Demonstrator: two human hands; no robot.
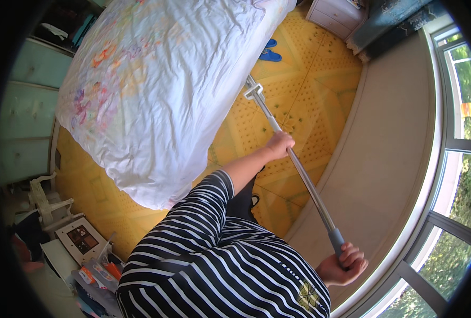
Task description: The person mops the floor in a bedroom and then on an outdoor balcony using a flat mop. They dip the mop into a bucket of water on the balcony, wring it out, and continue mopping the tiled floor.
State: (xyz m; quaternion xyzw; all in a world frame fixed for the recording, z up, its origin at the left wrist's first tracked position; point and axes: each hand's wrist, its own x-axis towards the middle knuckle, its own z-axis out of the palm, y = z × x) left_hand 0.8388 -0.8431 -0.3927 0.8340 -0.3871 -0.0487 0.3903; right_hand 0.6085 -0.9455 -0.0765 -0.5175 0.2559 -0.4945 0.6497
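Both of my hands are on a metal mop pole (pixel 310 181) that slants across the picture. My left hand (pixel 279 145) is closed around its middle, below a white plastic bracket (pixel 254 92). Around the grey grip at the pole's lower right end, my right hand (pixel 343 265) is closed. The pole's far end passes out of sight beneath the edge of a white floral bedspread (pixel 152 99), so its head is hidden. Yellow patterned floor tiles (pixel 311 91) lie under the pole.
Blue slippers (pixel 270 55) lie beside the bed. A white nightstand (pixel 335 18) and a blue curtain (pixel 390 24) are at the top right. A low wall (pixel 382 131) with windows runs along the right. A cabinet (pixel 29 115), a white chair (pixel 50 200) and bags (pixel 100 274) line the left.
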